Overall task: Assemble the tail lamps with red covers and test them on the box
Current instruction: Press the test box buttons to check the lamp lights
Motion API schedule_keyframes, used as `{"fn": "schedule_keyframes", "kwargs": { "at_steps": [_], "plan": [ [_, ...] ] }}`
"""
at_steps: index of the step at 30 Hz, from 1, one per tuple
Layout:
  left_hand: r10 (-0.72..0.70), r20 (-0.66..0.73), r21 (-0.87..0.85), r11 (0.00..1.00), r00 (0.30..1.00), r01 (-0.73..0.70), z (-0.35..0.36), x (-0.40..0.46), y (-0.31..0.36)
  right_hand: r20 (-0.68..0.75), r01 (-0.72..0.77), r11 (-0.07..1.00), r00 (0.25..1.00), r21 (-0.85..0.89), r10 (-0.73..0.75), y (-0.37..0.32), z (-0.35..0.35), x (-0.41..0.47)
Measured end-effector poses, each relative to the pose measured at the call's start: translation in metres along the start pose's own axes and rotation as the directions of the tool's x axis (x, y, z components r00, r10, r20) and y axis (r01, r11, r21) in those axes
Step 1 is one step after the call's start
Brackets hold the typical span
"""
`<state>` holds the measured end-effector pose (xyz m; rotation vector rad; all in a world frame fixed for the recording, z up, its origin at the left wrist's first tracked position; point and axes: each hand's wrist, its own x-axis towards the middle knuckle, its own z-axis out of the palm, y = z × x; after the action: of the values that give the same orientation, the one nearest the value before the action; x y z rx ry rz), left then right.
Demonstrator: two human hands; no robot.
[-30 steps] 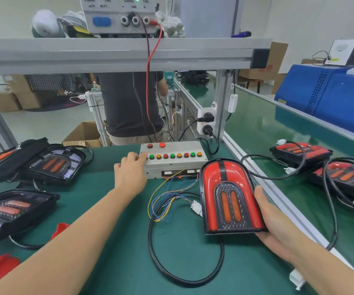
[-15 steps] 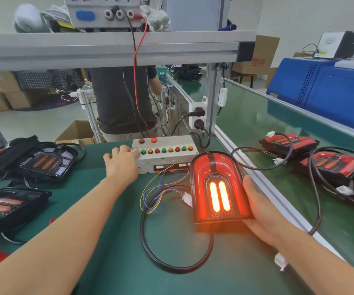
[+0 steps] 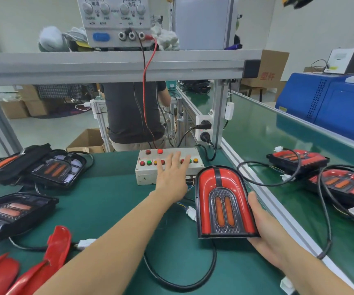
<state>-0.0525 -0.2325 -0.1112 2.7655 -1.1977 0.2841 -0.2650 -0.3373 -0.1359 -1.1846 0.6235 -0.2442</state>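
Tail lamp, centre-right of frame, is tilted up off the green table, gripped along its right edge by my right hand. My left hand lies flat, fingers straight, on the test box.

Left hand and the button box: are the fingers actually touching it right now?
Cannot tell. In the head view the left hand is spread flat over the button row of the test box, hiding several buttons, but contact or a gap beneath the fingers isn't visible.
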Motion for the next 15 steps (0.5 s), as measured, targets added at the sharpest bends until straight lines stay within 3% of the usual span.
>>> {"fn": "schedule_keyframes", "kwargs": {
  "at_steps": [6,11,15],
  "plan": [
    [-0.114,0.076,-0.061,0.991,0.991,0.119,0.006,0.008,0.025,-0.008,-0.001,0.996,1.0,0.085,0.002,0.0,-0.004,0.003],
    [-0.255,0.084,-0.067,0.963,0.963,0.261,0.009,0.005,0.019,0.004,0.004,1.0,1.0,0.023,-0.004,-0.001,-0.003,0.002],
    [-0.29,0.14,-0.044,0.953,0.947,0.299,0.005,0.005,0.018,-0.007,0.0,1.0,1.0,0.024,0.0,-0.002,0.0,0.0]
  ]
}}
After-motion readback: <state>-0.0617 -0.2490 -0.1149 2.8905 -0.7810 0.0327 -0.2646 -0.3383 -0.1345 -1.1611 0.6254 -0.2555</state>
